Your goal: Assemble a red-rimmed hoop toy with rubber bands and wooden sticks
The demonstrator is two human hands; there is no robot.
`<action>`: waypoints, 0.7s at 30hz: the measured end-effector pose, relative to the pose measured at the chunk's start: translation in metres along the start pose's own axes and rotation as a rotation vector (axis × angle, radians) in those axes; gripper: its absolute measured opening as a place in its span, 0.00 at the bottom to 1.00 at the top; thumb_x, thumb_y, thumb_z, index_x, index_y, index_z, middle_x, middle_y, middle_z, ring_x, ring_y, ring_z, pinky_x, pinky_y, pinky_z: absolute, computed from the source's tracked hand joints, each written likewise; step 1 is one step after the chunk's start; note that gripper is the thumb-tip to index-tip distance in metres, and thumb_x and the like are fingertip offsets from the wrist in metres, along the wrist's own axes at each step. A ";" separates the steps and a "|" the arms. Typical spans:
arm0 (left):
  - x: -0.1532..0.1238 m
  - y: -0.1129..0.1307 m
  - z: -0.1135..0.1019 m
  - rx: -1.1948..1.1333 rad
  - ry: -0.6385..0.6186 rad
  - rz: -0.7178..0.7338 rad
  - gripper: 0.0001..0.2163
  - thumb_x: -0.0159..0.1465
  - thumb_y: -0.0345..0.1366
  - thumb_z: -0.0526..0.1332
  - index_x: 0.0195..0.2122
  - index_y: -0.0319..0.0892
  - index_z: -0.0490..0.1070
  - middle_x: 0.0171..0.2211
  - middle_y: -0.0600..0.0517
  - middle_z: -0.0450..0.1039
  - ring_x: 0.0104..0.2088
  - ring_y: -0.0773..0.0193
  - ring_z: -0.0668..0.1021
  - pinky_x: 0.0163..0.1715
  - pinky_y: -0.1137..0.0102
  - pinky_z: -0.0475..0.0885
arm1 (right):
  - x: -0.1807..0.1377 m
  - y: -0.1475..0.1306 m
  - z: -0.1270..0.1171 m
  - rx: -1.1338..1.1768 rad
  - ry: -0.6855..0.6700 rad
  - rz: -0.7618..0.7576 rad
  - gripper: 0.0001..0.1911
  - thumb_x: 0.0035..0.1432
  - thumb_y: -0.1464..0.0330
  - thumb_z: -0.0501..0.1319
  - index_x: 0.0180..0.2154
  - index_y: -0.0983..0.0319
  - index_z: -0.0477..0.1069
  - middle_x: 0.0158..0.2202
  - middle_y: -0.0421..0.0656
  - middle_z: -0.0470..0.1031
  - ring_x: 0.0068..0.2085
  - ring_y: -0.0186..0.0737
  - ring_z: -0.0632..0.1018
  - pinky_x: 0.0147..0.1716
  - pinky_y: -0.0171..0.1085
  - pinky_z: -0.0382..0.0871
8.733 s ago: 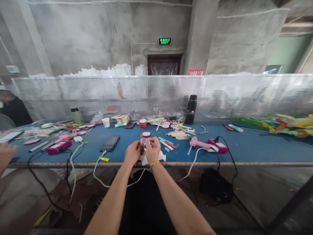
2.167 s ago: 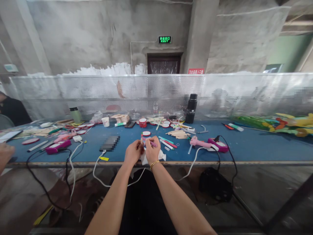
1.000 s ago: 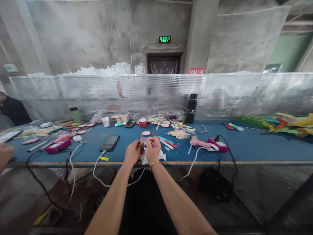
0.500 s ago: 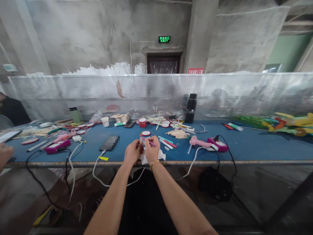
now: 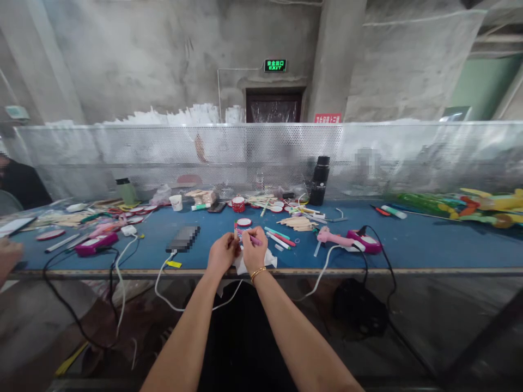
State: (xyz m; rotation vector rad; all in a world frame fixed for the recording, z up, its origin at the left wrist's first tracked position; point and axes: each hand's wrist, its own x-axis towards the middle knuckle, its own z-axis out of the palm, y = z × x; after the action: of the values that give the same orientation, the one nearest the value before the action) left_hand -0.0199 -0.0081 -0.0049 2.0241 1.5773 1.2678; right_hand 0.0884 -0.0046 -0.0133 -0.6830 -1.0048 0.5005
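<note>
- The small coloured stick (image 5: 236, 232) sits at the near edge of the tabletop (image 5: 429, 245), right in front of the person. It stands roughly upright between the two hands, and we cannot make out its pattern at this size.
- The left hand (image 5: 223, 255) has its grip closed on the stick, pinching it from the 9 o'clock side.
- The right hand (image 5: 254, 251), with a gold bracelet (image 5: 258, 272) at the wrist, has its grip closed on a pink marker (image 5: 255, 239). The marker's tip points toward the stick; we cannot tell whether it touches.
- We judge the step in hand to be drawing or colouring on the stick. Any further stroke calls for a steady pinch from the left hand and small, light moves of the marker tip.
- A white tissue (image 5: 270, 260) lies under and just beside the hands, at 4 o'clock.
- A red-rimmed round lid (image 5: 244, 222) lies near the stick at 12 o'clock.
- Loose markers (image 5: 278, 238) lie at 2 o'clock, with a pile of wooden sticks (image 5: 298, 223) beyond them.
- A pink glue gun (image 5: 333, 238) rests at 3 o'clock, its cable hanging over the edge.
- A phone (image 5: 183, 238) lies at 9 o'clock, plugged into a white cable.
- A black bottle (image 5: 318, 181) stands well apart at 1 o'clock, by the perforated screen (image 5: 143, 152).
- Another person's hand (image 5: 6, 258) shows at the far 9 o'clock edge.
</note>
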 end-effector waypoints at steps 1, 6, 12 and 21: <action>0.000 0.000 0.000 0.001 0.000 0.000 0.10 0.66 0.40 0.53 0.34 0.45 0.72 0.27 0.53 0.78 0.27 0.63 0.77 0.28 0.71 0.65 | 0.000 0.000 0.000 -0.004 0.009 0.000 0.07 0.57 0.67 0.59 0.27 0.59 0.65 0.24 0.34 0.66 0.27 0.34 0.68 0.31 0.34 0.63; 0.000 0.000 0.000 -0.004 -0.005 0.001 0.09 0.66 0.40 0.54 0.33 0.45 0.72 0.26 0.53 0.78 0.26 0.64 0.77 0.28 0.71 0.64 | 0.001 0.005 0.000 -0.016 0.046 -0.003 0.06 0.56 0.69 0.58 0.27 0.59 0.64 0.25 0.34 0.66 0.29 0.34 0.68 0.33 0.35 0.63; -0.001 0.000 0.000 -0.009 0.000 0.013 0.09 0.66 0.38 0.54 0.32 0.45 0.71 0.25 0.55 0.77 0.26 0.64 0.76 0.28 0.71 0.64 | 0.000 0.004 0.000 -0.013 0.008 -0.011 0.07 0.57 0.67 0.59 0.27 0.59 0.65 0.23 0.33 0.65 0.27 0.34 0.67 0.31 0.35 0.63; 0.001 -0.004 0.001 -0.018 -0.006 0.010 0.09 0.66 0.39 0.54 0.32 0.45 0.71 0.26 0.53 0.78 0.25 0.64 0.76 0.27 0.71 0.64 | 0.001 0.007 0.000 -0.031 0.031 -0.018 0.07 0.56 0.68 0.59 0.27 0.59 0.64 0.24 0.33 0.65 0.28 0.35 0.67 0.32 0.35 0.63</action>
State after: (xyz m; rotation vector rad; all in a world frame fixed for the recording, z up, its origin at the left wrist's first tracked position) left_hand -0.0213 -0.0051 -0.0074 2.0258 1.5498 1.2733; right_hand 0.0885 0.0014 -0.0178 -0.7068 -0.9908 0.4582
